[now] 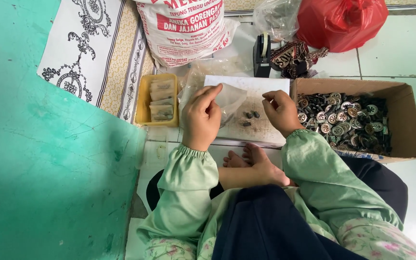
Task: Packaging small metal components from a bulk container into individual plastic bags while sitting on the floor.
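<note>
Two hands work above a white sheet of paper [261,86]. Left hand [202,118] pinches a small clear plastic bag [229,96]. Right hand [280,111] is curled narrow, contents indiscernible, beside a brown cardboard box [405,120] of round metal buttons [343,123]. Three dark small pieces [250,117] lie between the hands.

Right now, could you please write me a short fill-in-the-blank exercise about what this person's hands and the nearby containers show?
1. The left hand pinches a small clear plastic ____.
2. The brown cardboard box of round metal buttons sits beside the ____ hand.
3. The yellow plastic tray holds filled packets beside the ____ hand.
4. A few dark small pieces lie ____ the two hands.

Missing words: bag; right; left; between
</note>
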